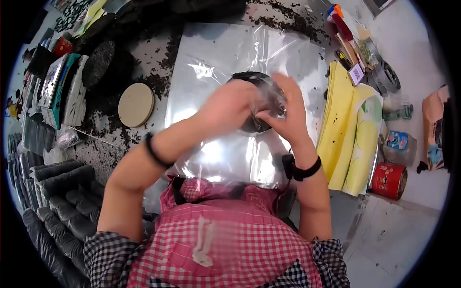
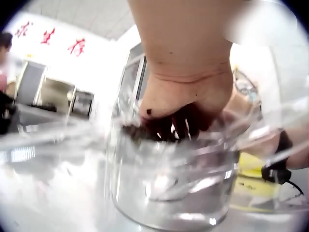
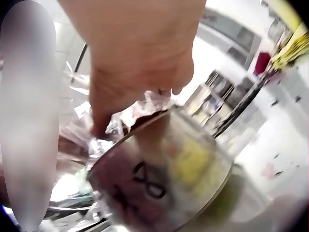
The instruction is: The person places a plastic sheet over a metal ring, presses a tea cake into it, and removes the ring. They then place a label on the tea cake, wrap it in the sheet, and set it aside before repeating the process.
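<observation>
A shiny metal cylinder (image 2: 174, 179) stands on a sheet of clear plastic, its top draped with crinkled clear film (image 1: 272, 98). A handwritten 8 shows on its side (image 3: 159, 193) in the right wrist view. In the head view its round dark top (image 1: 249, 76) shows between the hands. My left hand (image 1: 228, 105) is blurred over the near left of the rim, fingers bent down and mostly hidden; I cannot tell whether they hold the film. At the right of the rim, my right hand (image 1: 290, 108) pinches the film between thumb and fingers.
A pale round disc (image 1: 136, 105) and dark crumbs lie left of the plastic sheet (image 1: 192, 53). Black wrapped rolls (image 1: 67, 211) are stacked at lower left. Yellow paper sheets (image 1: 341, 129), a red tin (image 1: 389, 180) and a clear jar (image 1: 399, 148) are on the right.
</observation>
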`<action>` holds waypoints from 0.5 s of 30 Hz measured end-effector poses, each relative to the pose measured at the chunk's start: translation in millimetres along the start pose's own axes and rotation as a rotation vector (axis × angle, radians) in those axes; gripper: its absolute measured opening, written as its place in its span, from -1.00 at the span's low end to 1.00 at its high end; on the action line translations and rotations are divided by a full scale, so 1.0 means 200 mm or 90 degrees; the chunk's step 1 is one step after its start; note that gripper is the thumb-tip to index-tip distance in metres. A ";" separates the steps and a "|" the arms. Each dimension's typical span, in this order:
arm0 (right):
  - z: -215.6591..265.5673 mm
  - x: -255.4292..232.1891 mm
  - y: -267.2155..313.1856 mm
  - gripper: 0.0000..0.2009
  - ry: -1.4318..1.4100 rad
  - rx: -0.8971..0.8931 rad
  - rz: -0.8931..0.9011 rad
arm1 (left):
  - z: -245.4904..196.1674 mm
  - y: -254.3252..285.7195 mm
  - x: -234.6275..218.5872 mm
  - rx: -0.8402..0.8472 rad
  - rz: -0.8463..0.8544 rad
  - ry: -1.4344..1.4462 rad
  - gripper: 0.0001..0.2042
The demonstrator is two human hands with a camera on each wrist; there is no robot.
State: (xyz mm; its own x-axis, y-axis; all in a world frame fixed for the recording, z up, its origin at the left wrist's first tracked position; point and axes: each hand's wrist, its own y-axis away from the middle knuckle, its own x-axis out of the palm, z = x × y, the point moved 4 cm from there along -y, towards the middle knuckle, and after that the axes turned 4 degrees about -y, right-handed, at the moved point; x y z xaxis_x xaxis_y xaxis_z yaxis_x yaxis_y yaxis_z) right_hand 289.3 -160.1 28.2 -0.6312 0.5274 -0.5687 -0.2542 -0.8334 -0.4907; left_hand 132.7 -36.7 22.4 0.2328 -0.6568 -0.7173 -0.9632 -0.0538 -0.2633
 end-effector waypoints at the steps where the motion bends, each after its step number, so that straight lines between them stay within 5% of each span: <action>1: 0.01 0.01 -0.06 -0.25 0.033 -0.035 0.032 | -0.19 0.14 -0.13 -0.037 -0.012 0.106 -0.71; 2: 0.01 0.02 -0.11 -0.36 0.064 -0.072 0.061 | -0.38 0.28 -0.26 -0.072 -0.031 0.209 -0.77; 6: 0.01 0.21 -0.16 -0.77 0.044 -0.040 0.111 | -0.52 0.44 0.12 -0.142 0.271 0.232 -0.62; 7: -0.03 0.27 -0.15 -0.78 0.067 -0.010 0.138 | -0.32 0.56 0.23 -0.362 0.071 0.071 -0.46; 8: -0.06 0.31 -0.14 -0.79 0.093 0.024 0.163 | -0.18 0.56 0.20 -0.301 0.107 -0.146 -0.16; 10: -0.03 0.37 -0.09 -0.82 0.190 0.041 0.176 | 0.07 0.53 0.20 -0.290 -0.105 -0.218 0.04; 13: 0.02 0.47 -0.05 -0.79 0.235 0.119 0.171 | 0.23 0.21 0.12 -0.258 -0.478 0.564 -0.18; 15: 0.02 0.45 -0.05 -0.71 0.207 0.129 0.193 | 0.29 0.10 0.07 -0.279 -0.487 0.298 -0.20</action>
State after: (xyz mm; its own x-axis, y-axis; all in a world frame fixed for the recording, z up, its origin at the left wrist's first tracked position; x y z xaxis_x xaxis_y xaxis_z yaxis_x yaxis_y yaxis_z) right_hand 231.5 -104.9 -14.7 -0.4450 0.2528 -0.8591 -0.2519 -0.9559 -0.1509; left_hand 125.3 -3.0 -29.6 0.8256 -0.5547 -0.1032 -0.5628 -0.7970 -0.2193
